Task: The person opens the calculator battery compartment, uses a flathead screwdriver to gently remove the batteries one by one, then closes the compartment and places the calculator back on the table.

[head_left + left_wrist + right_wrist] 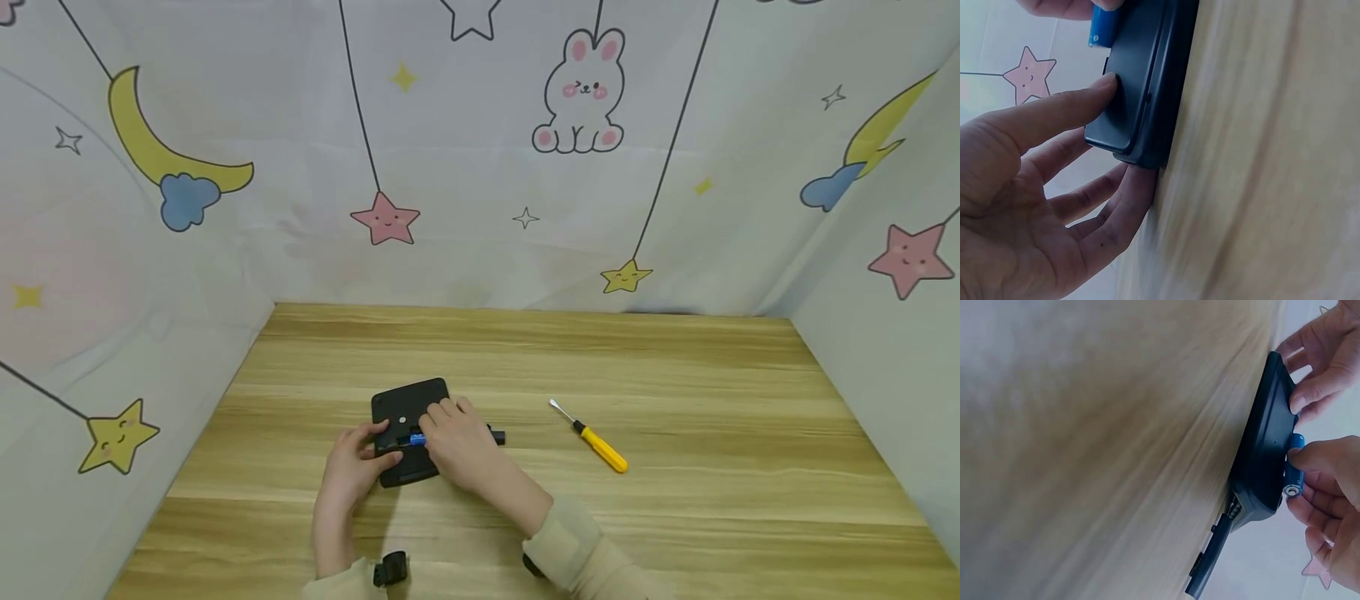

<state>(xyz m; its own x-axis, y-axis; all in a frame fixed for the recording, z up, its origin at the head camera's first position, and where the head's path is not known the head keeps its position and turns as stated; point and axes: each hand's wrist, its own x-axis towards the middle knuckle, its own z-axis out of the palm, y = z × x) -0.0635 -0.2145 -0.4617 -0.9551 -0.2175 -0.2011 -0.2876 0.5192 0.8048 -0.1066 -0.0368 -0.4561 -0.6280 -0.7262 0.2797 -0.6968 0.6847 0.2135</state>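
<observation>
A flat black device (401,407) lies on the wooden table, an oblong opening across its upper face. My left hand (351,468) grips its left edge; in the left wrist view the thumb presses on top while fingers reach under the side of the device (1132,94). A blue cylindrical battery (1294,467) is pinched between the thumb and fingers of my right hand (461,442), right at the opening. From the head view only part of the battery (417,438) shows; the right hand hides the rest. A narrow black piece (1213,553) sits by the device's right end.
To the right on the table (712,417) lies a screwdriver (600,448) with a yellow handle, its metal tip pointing up and left. Printed fabric walls (480,275) enclose the table at the back and both sides.
</observation>
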